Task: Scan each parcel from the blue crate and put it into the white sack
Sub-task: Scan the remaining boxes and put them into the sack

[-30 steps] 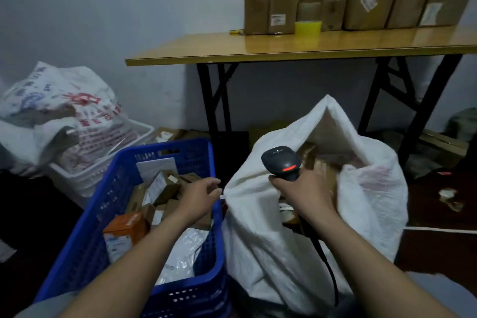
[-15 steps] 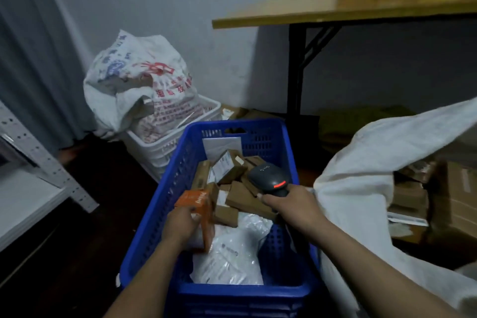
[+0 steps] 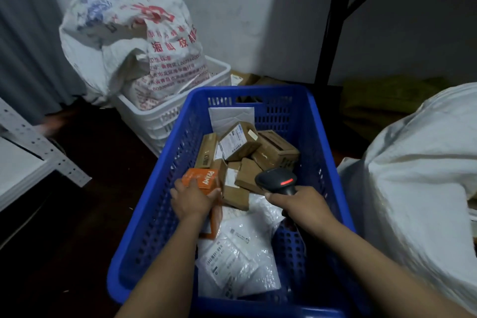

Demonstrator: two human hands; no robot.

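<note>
The blue crate [image 3: 165,188] stands in front of me, holding several brown cardboard parcels [image 3: 240,142] and white plastic mailers [image 3: 240,255]. My left hand [image 3: 192,200] grips an orange box [image 3: 202,179] inside the crate near its left wall. My right hand [image 3: 302,205] holds a black barcode scanner [image 3: 276,181] with a red light, its head over the cardboard parcels. The white sack [image 3: 418,175] bulges at the right edge, beside the crate; its opening is out of view.
A white basket [image 3: 160,116] with a printed woven bag [image 3: 129,31] in it stands behind the crate's left corner. A grey metal shelf [image 3: 33,147] juts in at the left. Black table legs [image 3: 333,18] rise behind the crate. The floor is dark.
My view swung left from the sack to the crate. My left hand went down to the orange box and took hold of it. My right hand brought the scanner over the crate.
</note>
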